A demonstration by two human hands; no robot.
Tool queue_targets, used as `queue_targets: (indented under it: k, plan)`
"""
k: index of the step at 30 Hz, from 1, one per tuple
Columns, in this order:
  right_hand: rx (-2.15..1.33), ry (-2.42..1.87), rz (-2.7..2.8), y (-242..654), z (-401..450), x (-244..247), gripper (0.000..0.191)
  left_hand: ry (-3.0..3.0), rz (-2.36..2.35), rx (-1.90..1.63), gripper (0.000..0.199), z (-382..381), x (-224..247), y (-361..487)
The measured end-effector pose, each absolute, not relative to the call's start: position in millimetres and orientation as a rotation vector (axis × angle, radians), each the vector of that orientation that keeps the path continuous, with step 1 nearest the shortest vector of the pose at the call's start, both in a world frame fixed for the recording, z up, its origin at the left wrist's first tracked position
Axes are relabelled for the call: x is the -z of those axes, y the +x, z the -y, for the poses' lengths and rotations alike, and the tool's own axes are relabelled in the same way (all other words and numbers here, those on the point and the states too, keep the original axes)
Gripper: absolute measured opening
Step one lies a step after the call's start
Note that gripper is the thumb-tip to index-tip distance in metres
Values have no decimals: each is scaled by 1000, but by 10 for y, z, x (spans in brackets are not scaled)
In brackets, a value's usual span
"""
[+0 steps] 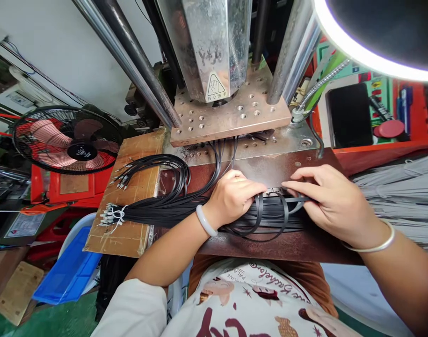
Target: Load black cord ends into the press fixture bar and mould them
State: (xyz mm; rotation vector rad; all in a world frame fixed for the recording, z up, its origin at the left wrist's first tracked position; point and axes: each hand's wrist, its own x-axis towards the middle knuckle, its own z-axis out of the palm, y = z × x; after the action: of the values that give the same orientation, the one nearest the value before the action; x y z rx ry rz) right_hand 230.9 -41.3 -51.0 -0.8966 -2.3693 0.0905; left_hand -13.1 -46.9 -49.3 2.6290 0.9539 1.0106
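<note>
Black flat cables [185, 208] lie in a long bundle across the brown work plate, their silvery ends tied with white string at the left. My left hand [233, 194], with a pale bangle on its wrist, is closed over the bundle and pinches a looped black cable between thumb and finger. Facing it, my right hand [328, 201] holds the other part of the looped cable, fingers bent. Small metal ends [272, 191] show between the two hands. A second group of cables [164, 164] curves over the cardboard, and several strands run under the press plate [231, 119].
The press head [214, 51] and its steel columns rise behind my hands. A fan [82, 150] stands at the left above a blue tray [69, 271]. At the right are a ring lamp [382, 70], a phone [350, 114] and grey cable bundles [403, 187].
</note>
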Motion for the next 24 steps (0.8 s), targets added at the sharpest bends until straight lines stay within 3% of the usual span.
queue_targets:
  k: [16,24]
  plan:
    - [-137,-819,2443,2259,433,511,33,2483,-965,-1173,26,460,549,-147]
    - [-164,-805,2435,2270,430,531,33,2628,-940,-1004,25,459,501,-183]
